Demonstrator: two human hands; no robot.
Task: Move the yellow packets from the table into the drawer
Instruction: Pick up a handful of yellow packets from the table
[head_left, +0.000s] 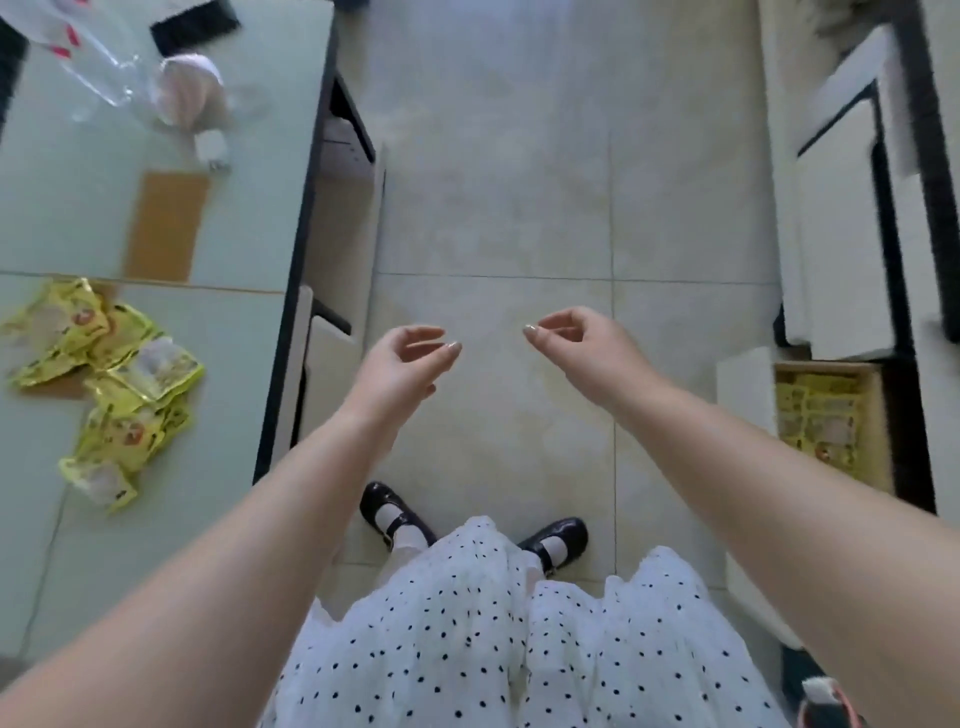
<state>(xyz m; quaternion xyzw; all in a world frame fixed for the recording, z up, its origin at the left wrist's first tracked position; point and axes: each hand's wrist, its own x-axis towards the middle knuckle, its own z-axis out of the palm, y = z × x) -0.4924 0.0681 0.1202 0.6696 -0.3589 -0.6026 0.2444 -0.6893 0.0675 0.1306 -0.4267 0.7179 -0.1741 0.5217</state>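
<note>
Several yellow packets lie in a loose heap on the pale glass table at the left. At the right, an open drawer holds more yellow packets. My left hand and my right hand hang in the air over the tiled floor between table and drawer. Both have loosely curled fingers and hold nothing. Neither hand touches the packets, the table or the drawer.
The table also carries a brown cardboard piece, a small white charger, a clear plastic bag and a pinkish round object. White cabinets line the right side. Tiled floor stretches ahead; my shoes stand below.
</note>
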